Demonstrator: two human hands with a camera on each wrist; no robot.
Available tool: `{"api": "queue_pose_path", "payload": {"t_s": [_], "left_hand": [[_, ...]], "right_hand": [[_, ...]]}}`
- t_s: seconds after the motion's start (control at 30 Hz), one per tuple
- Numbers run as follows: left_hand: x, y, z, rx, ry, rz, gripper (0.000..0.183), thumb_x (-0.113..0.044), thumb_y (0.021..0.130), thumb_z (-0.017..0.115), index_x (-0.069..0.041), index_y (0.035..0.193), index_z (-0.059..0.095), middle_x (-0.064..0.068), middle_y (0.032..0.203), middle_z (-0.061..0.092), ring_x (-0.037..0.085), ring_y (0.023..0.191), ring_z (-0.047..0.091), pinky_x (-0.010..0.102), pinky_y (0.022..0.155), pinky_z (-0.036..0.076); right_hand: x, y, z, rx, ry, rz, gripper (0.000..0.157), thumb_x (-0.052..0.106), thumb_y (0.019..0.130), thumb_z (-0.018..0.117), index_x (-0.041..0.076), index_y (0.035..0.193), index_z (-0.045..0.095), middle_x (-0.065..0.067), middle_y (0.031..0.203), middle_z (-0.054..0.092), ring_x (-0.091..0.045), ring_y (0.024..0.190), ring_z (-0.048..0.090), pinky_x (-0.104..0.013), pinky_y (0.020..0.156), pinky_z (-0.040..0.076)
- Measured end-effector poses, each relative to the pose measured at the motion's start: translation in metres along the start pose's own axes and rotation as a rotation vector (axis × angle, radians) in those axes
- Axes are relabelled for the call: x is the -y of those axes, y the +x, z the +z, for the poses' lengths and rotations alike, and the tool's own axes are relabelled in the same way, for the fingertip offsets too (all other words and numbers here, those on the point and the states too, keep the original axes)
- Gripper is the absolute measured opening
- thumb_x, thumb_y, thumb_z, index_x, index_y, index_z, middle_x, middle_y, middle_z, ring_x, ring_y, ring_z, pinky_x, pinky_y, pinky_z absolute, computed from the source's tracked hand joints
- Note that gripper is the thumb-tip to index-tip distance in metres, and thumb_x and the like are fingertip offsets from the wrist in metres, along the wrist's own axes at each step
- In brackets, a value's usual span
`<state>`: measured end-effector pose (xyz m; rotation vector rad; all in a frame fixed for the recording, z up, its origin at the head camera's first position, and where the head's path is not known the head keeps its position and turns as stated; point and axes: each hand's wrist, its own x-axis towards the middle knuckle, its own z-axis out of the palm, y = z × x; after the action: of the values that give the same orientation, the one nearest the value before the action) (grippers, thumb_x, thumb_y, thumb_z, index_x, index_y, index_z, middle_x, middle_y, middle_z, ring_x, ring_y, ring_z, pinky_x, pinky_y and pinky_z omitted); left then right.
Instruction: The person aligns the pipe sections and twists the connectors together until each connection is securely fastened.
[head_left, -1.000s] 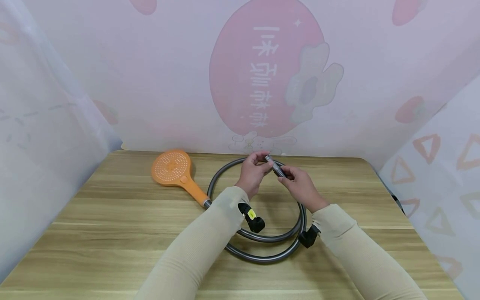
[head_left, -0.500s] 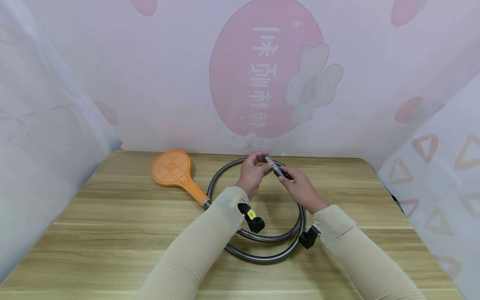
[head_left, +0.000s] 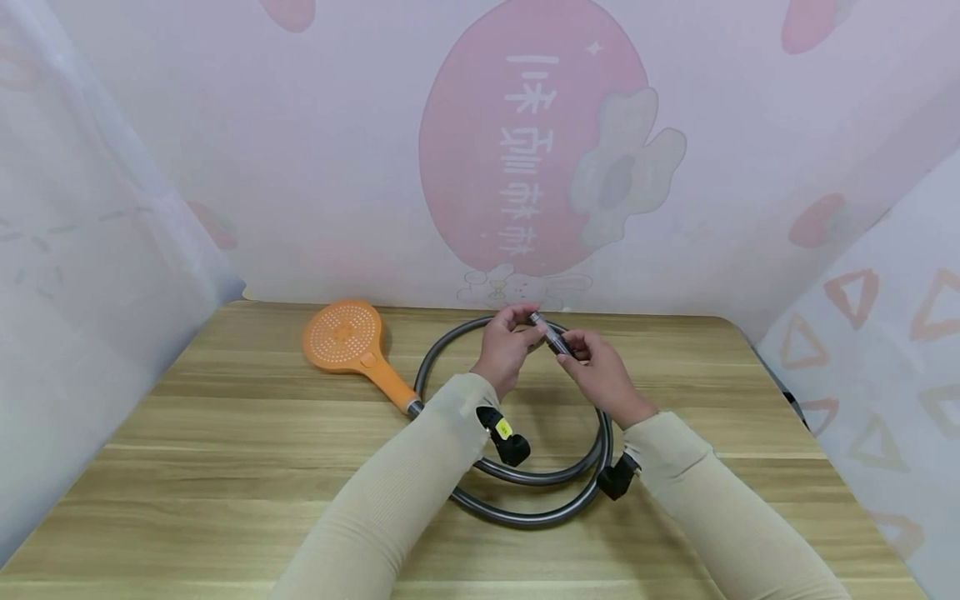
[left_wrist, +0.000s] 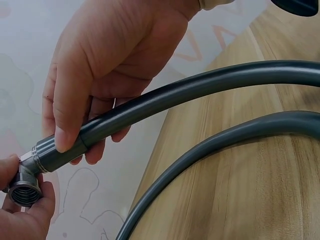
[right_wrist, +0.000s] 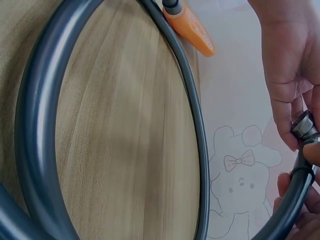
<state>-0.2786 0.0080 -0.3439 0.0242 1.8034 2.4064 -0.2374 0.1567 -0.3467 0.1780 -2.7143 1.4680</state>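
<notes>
Near the table's back edge both hands work at one end of a dark grey shower hose (head_left: pixel 528 520). My left hand (head_left: pixel 502 346) pinches a small metal elbow fitting (left_wrist: pixel 29 182) whose threaded opening shows in the left wrist view. Curled around the hose's end sleeve (left_wrist: pixel 62 152), just beside the fitting, are the fingers of my right hand (head_left: pixel 603 379). In the right wrist view, thumb and fingers partly hide the joint between fitting and hose. An orange shower head (head_left: pixel 347 337) lies face up at left, its handle joined to the hose's other end.
The hose lies in a loose loop on the wooden table (head_left: pixel 225 467), running beneath both forearms. A printed curtain (head_left: pixel 337 167) rises right behind the table's back edge. Black wrist cameras (head_left: pixel 512 446) hang below both cuffs.
Both hands stay in place on the fitting and hose end, with only a slight shift of the right fingers. The shower head and hose loop lie as before.
</notes>
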Motion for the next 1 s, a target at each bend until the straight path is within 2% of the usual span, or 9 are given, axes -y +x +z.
{"api": "queue_pose_path", "payload": {"t_s": [0.27,0.53,1.0], "left_hand": [[0.0002,-0.0013,-0.0003,0.005,-0.007,-0.006,0.033,0.004,0.091,0.062,-0.003,0.123,0.058,0.019,0.124,0.054,0.02,0.102,0.059,0.032,0.093,0.052],[-0.0002,-0.001,-0.0013,0.018,-0.013,-0.006,0.034,0.005,0.091,0.061,-0.002,0.124,0.057,0.02,0.127,0.052,0.021,0.101,0.059,0.033,0.091,0.053],[-0.0001,-0.0021,-0.0027,0.017,-0.027,-0.011,0.033,0.005,0.09,0.062,-0.002,0.123,0.057,0.021,0.127,0.052,0.02,0.1,0.059,0.033,0.091,0.053]], "right_hand": [[-0.0012,-0.0022,0.0012,-0.016,-0.004,-0.018,0.037,0.0,0.088,0.067,-0.003,0.123,0.054,-0.019,0.113,0.059,-0.03,0.102,0.057,-0.04,0.083,0.051],[-0.0021,-0.002,0.0031,-0.039,-0.052,-0.05,0.036,-0.001,0.088,0.066,-0.005,0.122,0.055,-0.02,0.115,0.058,-0.031,0.102,0.058,-0.043,0.085,0.051],[-0.003,-0.0021,0.0049,-0.05,-0.06,-0.077,0.035,-0.002,0.088,0.066,-0.005,0.121,0.057,-0.02,0.112,0.06,-0.031,0.101,0.059,-0.044,0.086,0.051]]}}
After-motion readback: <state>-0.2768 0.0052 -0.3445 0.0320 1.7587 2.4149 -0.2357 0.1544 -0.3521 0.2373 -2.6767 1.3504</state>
